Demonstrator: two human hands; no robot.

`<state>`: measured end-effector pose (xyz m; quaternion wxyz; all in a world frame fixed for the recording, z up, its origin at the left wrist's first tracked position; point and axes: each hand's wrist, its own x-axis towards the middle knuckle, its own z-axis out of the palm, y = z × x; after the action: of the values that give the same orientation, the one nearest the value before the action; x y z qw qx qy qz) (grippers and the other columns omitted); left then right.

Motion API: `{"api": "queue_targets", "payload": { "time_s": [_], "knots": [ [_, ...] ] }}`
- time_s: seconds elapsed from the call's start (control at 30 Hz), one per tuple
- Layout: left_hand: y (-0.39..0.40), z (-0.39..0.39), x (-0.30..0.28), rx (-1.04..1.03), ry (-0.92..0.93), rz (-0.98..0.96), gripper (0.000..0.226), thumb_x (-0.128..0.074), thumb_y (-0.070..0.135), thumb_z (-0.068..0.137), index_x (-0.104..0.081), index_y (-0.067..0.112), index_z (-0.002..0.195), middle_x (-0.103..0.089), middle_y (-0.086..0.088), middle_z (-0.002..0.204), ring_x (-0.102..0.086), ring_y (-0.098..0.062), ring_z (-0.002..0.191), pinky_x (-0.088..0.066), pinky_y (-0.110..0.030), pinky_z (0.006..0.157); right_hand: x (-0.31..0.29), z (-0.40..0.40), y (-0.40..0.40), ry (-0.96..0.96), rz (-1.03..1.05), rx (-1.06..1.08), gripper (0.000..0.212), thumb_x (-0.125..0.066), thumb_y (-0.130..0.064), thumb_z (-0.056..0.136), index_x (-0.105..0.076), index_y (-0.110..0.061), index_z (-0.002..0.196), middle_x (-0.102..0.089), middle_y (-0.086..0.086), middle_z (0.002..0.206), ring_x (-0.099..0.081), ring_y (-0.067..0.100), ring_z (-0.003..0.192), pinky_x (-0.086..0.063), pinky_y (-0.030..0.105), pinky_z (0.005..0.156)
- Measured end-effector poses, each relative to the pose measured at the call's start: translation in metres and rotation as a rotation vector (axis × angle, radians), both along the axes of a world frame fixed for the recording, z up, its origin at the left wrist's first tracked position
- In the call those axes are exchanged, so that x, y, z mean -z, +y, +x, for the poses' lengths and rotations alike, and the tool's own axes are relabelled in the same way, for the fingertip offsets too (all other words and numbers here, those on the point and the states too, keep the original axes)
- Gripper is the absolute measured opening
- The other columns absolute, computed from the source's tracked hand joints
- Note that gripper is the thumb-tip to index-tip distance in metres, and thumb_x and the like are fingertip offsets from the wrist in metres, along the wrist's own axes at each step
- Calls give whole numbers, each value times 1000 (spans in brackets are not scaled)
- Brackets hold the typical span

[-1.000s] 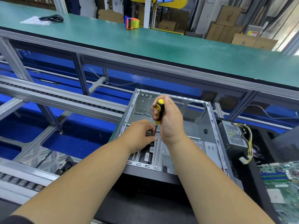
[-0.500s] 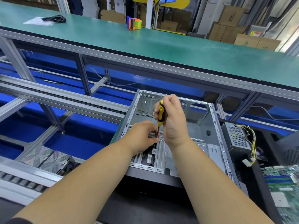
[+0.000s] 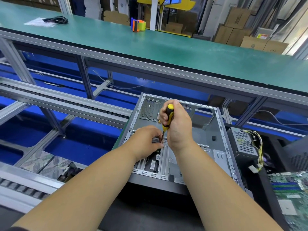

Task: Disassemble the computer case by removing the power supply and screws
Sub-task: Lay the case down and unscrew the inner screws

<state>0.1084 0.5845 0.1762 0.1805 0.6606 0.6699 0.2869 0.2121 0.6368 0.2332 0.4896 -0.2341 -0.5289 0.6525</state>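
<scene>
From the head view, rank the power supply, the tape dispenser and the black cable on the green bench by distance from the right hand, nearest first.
Measured from the right hand, which grips the screwdriver:
1. Power supply: beside the case, on the right.
2. Tape dispenser: on the green bench, straight beyond.
3. Black cable: far left end of the bench.

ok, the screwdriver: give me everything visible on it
The screwdriver has a yellow and black handle that looks like plastic or rubber, and a thin dark metal shaft. It stands nearly upright, tip down, over the drive-bay rails inside the open computer case. The right hand grips the handle from the right; the left hand pinches at the shaft's lower end. The fingers hide the tip, so no screw can be made out.
</scene>
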Motion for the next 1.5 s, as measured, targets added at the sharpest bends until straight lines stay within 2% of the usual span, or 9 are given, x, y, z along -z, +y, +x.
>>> {"api": "queue_targets", "payload": {
  "time_s": [0.2,0.4,0.5,0.7,0.97,1.1,1.27,1.37,1.5],
  "knots": [
    [-1,0,-1,-4,-10,-11,14,-73,28,83,-67,17,88,-60,2,94,-57,-16,91,-48,-36,85,-1,-5,-5,9,13,-78,26,-41,-33,95,-48,-14,79,-38,-2,57,-28,12,53,-26,20,49],
    [0,-1,1,-10,-8,-7,15,-74,31,83,-66,19,87,-58,3,90,-56,-16,88,-49,-37,83,-6,6,-5,-90,16,-63,16,-50,-28,93,-50,-14,84,-55,-2,71,-49,13,63,-41,17,57],
    [0,-1,3,-4,-2,-7,14,-73,32,83,-67,21,90,-57,6,91,-55,-13,89,-47,-33,84,-7,10,-2,-150,-22,-22,23,-50,-27,101,-57,-16,83,-60,-4,75,-55,16,69,-43,24,66],
    [1,-2,4,-19,0,-2,16,-75,32,81,-60,29,81,-53,11,87,-52,-10,85,-41,-25,79,0,8,1,-48,-48,66,45,-31,-37,106,-58,-16,78,-49,-5,60,-40,12,55,-31,26,57],
    [2,-1,4,-15,-16,2,17,-77,32,80,-62,23,79,-56,7,86,-55,-12,83,-47,-30,79,2,-1,0,41,-20,-81,33,-35,-43,98,-48,-15,85,-39,-4,57,-29,12,54,-27,23,52],
    [1,-1,3,-4,-20,1,17,-77,30,80,-60,25,77,-55,7,85,-55,-13,84,-48,-31,81,2,1,-1,-14,39,-61,23,-39,-30,100,-42,-17,81,-43,-1,62,-34,15,58,-30,25,56],
    [-1,-1,1,-5,2,-11,11,-73,32,82,-63,27,84,-54,10,90,-55,-11,88,-47,-30,85,0,11,4,-95,26,-18,31,-38,-27,104,-55,-15,81,-56,-1,70,-51,16,65,-39,30,65],
    [-2,-1,-1,-6,16,-22,12,-73,32,84,-64,26,89,-54,10,93,-54,-11,91,-45,-30,88,-2,14,7,-102,-18,-16,38,-36,-30,105,-59,-15,78,-56,-1,70,-50,17,64,-38,38,69],
    [-3,0,-3,-3,20,-24,12,-73,31,83,-65,23,89,-55,10,93,-53,-10,89,-45,-31,88,-2,11,7,-22,-99,-49,48,-29,-34,107,-56,-13,73,-46,0,63,-39,14,56,-34,26,58]
  ]
}}
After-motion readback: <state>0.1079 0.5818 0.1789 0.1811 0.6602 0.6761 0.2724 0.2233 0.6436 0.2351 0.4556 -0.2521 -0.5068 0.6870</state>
